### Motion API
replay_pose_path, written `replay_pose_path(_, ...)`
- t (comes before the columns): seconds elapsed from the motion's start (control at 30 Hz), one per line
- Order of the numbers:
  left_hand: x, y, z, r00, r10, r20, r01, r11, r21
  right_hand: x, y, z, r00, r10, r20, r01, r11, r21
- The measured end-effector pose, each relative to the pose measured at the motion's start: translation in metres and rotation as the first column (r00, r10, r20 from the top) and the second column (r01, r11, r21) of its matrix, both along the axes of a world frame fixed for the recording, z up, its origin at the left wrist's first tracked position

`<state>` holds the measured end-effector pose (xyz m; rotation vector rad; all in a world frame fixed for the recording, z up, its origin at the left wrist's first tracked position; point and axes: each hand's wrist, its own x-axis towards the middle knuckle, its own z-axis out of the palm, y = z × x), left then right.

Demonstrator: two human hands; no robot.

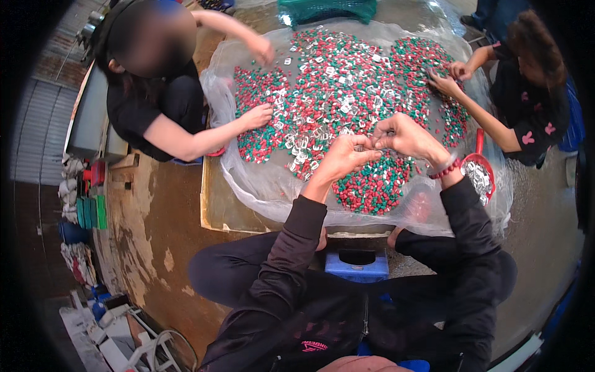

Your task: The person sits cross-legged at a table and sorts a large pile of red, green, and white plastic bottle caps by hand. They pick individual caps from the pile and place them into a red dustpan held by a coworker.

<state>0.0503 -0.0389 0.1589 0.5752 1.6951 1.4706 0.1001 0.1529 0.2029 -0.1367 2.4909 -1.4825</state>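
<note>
Above a wide spread of small red and green pieces (372, 186), my left hand (344, 157) and my right hand (406, 137) meet fingertip to fingertip. Both are pinched closed. Whatever lies between their fingers is too small to make out. A red beaded bracelet circles my right wrist. Pale, flat pieces with openings (302, 146) are mixed through the spread, many of them near my left hand. To the right of my right forearm rests a red scoop (480, 144) filled with similar pale pieces. A whitish mesh sheet (248, 186) lies under everything.
Across at the left, a person's hand (256, 116) touches the pieces, the other arm raised. Another person's hands (447, 80) work at the right edge. Green netting (325, 9) sits at the far side. A blue stool (356, 268) stands between my legs.
</note>
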Motion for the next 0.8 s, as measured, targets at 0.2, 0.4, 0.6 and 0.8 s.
replay_pose_path(0.2, 0.028, 0.045, -0.001, 0.996, 0.006, 0.085, -0.019, 0.988, 0.153, 0.013, 0.027, 0.011, 0.993, 0.086, -0.079, -0.064, 0.966, 0.249)
replay_pose_path(0.4, 0.006, 0.098, 0.017, 0.972, -0.226, 0.067, 0.213, 0.965, 0.155, 0.024, 0.098, 0.026, 0.990, 0.101, -0.098, -0.082, 0.980, 0.181)
replay_pose_path(0.6, -0.018, 0.141, 0.020, 0.943, -0.331, -0.008, 0.331, 0.943, -0.025, 0.024, 0.137, 0.015, 0.988, -0.081, 0.128, 0.086, 0.996, -0.033)
replay_pose_path(0.8, -0.035, 0.178, -0.027, 0.831, -0.337, -0.442, 0.293, 0.941, -0.166, 0.016, 0.155, -0.047, 0.965, -0.260, -0.042, 0.258, 0.965, -0.053)
